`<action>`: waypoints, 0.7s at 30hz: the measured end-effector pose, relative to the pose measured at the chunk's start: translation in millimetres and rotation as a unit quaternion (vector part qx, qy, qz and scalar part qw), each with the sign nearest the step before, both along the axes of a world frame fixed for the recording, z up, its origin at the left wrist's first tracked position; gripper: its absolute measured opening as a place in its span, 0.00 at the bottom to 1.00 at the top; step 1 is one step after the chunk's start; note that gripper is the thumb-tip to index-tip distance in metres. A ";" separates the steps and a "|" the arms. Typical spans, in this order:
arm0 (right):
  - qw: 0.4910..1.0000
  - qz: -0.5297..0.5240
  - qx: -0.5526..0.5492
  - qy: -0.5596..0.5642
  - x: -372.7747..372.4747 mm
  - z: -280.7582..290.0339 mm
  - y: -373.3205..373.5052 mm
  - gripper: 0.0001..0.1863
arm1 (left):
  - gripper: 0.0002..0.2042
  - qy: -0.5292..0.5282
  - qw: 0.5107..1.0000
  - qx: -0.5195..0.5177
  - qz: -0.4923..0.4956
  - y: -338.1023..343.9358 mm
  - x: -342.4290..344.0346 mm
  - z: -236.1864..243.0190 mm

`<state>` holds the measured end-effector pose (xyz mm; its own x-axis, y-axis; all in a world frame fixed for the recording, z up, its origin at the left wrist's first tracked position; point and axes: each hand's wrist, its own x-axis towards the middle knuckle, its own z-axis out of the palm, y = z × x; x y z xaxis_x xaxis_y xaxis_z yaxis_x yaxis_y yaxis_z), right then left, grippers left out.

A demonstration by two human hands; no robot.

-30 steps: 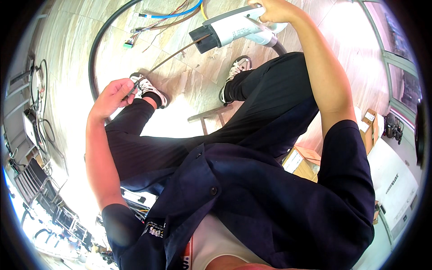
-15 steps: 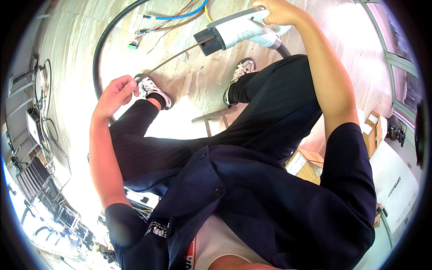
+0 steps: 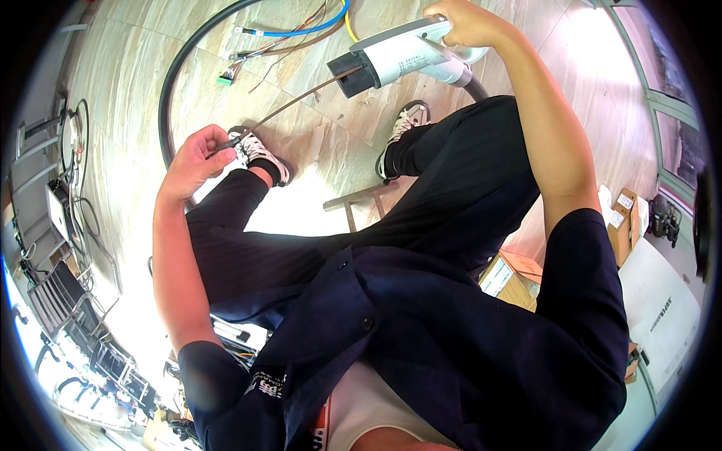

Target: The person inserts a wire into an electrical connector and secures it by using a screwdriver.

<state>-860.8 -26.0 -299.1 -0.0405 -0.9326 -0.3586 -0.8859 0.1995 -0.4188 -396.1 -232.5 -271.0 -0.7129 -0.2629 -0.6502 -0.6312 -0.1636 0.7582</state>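
Note:
My right hand (image 3: 465, 24) grips the handle end of a white and grey charging gun (image 3: 406, 59), held out in front of me above the floor. The gun's black head (image 3: 352, 74) points left. From that head a thin brown wire (image 3: 295, 102) runs down to my left hand (image 3: 197, 159). There my thumb and fingers pinch its dark end. The wire bows slightly between the two hands. How deep it sits in the head is hidden. A thick grey cable (image 3: 474, 88) leaves the gun and passes behind my right leg.
On the floor ahead lie a thick black cable (image 3: 167, 98), a blue wire (image 3: 297, 32) and a small green connector (image 3: 225, 79). A low wooden frame (image 3: 359, 200) is between my legs. Cardboard boxes (image 3: 514, 276) stand at right; a metal rack chair (image 3: 54, 301) is at left.
My left thumb and fingers have shifted on the wire's dark end, and more of that end shows. The wire, nearly straight before, now bows a little. My right hand keeps its grip on the gun.

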 end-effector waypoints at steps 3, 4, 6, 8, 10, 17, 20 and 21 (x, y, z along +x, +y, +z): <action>1.000 -0.002 0.002 0.008 1.0 1.3 -0.1 0.19 | 0.12 0.002 0.999 0.028 -0.025 -4.6 3.7 -5.6; 1.000 -0.002 0.002 0.011 0.6 1.1 0.0 0.19 | 0.11 0.006 0.999 0.037 -0.037 -4.3 2.4 -5.7; 1.000 -0.002 -0.001 0.011 0.2 0.7 0.7 0.19 | 0.11 -0.041 0.998 0.056 -0.007 -2.6 1.0 -4.1; 1.000 -0.003 -0.010 0.004 0.6 0.9 1.5 0.19 | 0.11 -0.045 0.997 0.056 0.012 1.9 -1.8 0.5; 1.000 -0.013 0.006 0.002 0.7 1.7 1.4 0.19 | 0.10 -0.004 0.999 0.037 0.020 6.0 -4.4 4.3; 1.000 0.006 -0.008 0.012 -2.8 -4.9 -0.2 0.19 | 0.11 0.020 0.999 -0.023 -0.014 1.0 -0.2 -2.9; 1.000 0.000 -0.005 0.005 -3.2 -5.7 0.1 0.18 | 0.14 0.002 1.000 -0.006 -0.031 -0.9 0.3 -5.7; 1.000 0.002 -0.005 0.011 -2.6 -5.5 0.1 0.18 | 0.15 -0.017 0.999 -0.008 -0.034 1.3 0.5 -5.2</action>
<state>-863.4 -25.8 -304.6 -0.0444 -0.9363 -0.3485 -0.8955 0.1919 -0.4015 -395.6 -231.2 -276.2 -0.7072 -0.2254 -0.6701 -0.6653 -0.1086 0.7387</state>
